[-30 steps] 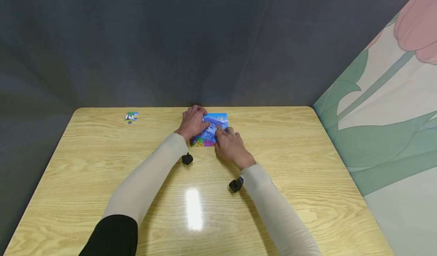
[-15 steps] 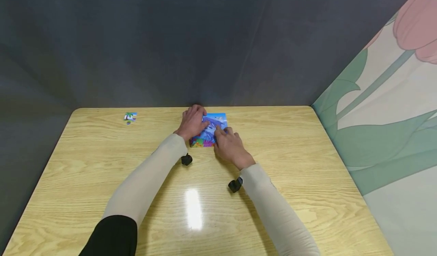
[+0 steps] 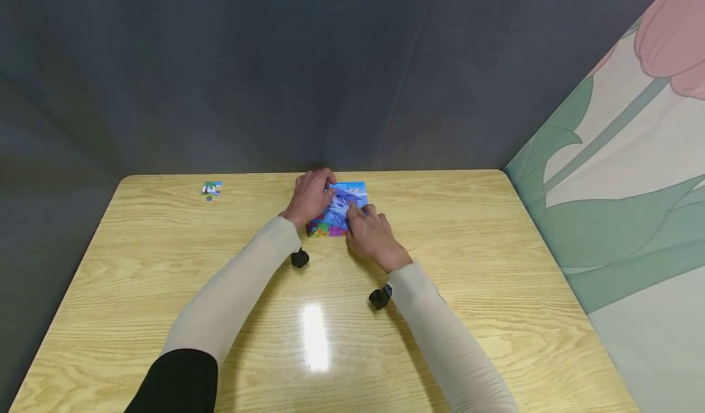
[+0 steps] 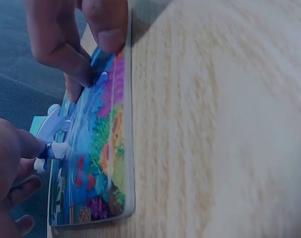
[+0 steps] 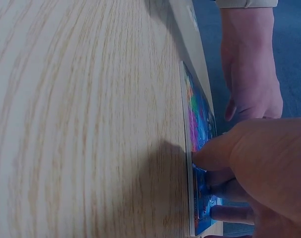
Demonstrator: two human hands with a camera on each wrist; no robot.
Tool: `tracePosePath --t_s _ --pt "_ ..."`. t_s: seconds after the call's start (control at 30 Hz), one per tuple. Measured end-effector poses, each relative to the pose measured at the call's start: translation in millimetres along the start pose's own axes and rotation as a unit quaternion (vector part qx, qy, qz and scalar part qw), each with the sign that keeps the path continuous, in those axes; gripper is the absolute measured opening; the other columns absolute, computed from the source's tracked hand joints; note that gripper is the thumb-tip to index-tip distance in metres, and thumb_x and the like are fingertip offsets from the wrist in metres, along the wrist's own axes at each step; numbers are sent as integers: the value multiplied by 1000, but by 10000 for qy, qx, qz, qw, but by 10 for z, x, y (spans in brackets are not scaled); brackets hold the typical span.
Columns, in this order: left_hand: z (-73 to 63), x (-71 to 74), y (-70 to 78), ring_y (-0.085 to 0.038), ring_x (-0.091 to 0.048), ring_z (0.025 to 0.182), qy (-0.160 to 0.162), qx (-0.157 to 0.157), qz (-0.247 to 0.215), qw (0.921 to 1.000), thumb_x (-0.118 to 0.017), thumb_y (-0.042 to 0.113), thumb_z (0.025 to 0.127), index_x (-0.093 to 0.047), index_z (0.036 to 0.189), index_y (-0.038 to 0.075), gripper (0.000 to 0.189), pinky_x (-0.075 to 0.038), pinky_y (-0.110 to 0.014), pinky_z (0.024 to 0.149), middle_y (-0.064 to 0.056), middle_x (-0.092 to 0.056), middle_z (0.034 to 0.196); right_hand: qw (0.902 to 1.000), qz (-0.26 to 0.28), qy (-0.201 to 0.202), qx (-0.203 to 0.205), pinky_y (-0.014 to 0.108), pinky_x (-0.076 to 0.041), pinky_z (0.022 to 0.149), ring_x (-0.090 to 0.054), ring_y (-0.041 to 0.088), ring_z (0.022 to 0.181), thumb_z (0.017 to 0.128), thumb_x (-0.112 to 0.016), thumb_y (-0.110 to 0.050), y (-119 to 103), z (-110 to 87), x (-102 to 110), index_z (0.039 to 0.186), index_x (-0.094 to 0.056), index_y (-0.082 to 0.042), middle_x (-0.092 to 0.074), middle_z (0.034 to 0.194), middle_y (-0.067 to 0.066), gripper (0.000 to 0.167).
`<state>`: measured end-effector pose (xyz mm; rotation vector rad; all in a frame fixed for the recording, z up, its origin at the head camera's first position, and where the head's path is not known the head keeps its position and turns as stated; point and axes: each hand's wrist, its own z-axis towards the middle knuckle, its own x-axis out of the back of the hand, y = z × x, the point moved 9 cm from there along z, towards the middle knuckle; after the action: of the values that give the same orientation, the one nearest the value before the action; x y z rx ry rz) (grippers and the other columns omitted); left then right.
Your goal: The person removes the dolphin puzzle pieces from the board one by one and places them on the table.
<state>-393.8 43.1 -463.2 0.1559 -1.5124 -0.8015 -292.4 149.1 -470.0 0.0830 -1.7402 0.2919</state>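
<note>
A flat jigsaw puzzle point(image 3: 335, 230) with a bright sea scene lies near the table's far edge. My left hand point(image 3: 311, 199) is over its left part. In the left wrist view, the thumb and fingers of that hand pinch a white-and-blue puzzle piece point(image 4: 55, 124), which stands tilted up from the puzzle's far side. My right hand point(image 3: 371, 232) rests on the right part of the puzzle. Its thumb point(image 5: 210, 154) lies at the near edge and its other fingers touch the picture, as the right wrist view shows.
Small loose puzzle pieces point(image 3: 212, 188) with a palm tree picture lie at the table's back left. A dark curtain point(image 3: 275, 82) stands behind the wooden table point(image 3: 468, 229), and a flower-patterned wall point(image 3: 617, 156) is on the right.
My left hand's thumb has moved slightly up and away across the puzzle, and its fingers have shifted a little. The right hand keeps its place on the puzzle.
</note>
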Motion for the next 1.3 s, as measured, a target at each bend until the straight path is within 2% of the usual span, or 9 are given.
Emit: tracePosePath --t_s 0.1,0.33,0.53,0.67,0.9,1.13,1.3 --pt "-9 46 4 -30 -61 114 171 -34 -299 9994 -66 16 106 -65 119 13 13 -42 -52 113 -8 -73 116 10000 -19 -10 16 59 -45 114 -41 38 154 108 -58 -26 -11 13 -2 138 -60 -6 -38 173 12 36" --pt "-56 155 -29 -29 -61 116 370 150 -1170 9923 -61 17 110 -64 121 13 12 -48 -49 106 -11 -70 119 9999 -111 -104 18 58 -46 114 -39 37 155 109 -57 -28 -22 39 -15 142 -57 -6 -35 174 11 40" --pt "-125 351 -94 -31 -60 116 489 121 -1351 9896 -60 18 110 -64 122 12 13 -52 -49 100 -11 -68 119 9999 -46 -126 13 58 -45 116 -38 38 155 110 -55 -28 -13 61 -27 143 -56 -5 -33 175 11 41" --pt "-172 490 -233 -30 -58 116 556 155 -1391 9886 -59 17 111 -65 124 10 16 -51 -49 100 -11 -67 120 9998 -9 -202 -4 59 -42 119 -35 38 158 111 -53 -29 -4 70 -48 151 -52 -6 -30 177 11 46" --pt "-278 722 -578 -32 -57 115 583 379 -1374 9881 -58 16 111 -67 124 9 18 -50 -52 99 -13 -67 121 9997 25 -233 10 59 -40 120 -34 38 159 111 -52 -29 -14 94 -55 155 -48 -6 -30 177 11 50" --pt "-380 888 -873 -35 -61 116 580 589 -1286 9882 -57 14 111 -68 127 6 21 -50 -54 101 -17 -67 124 9994 -114 -334 -15 58 -40 121 -32 37 160 112 -50 -31 -6 113 -54 158 -45 -6 -28 177 10 52" --pt "-405 976 -1006 -36 -64 115 600 702 -1096 9897 -58 12 110 -68 125 5 20 -52 -54 100 -19 -69 125 9990 20 -437 -55 60 -38 123 -29 39 161 113 -49 -31 24 97 -68 159 -42 -5 -25 178 12 54"
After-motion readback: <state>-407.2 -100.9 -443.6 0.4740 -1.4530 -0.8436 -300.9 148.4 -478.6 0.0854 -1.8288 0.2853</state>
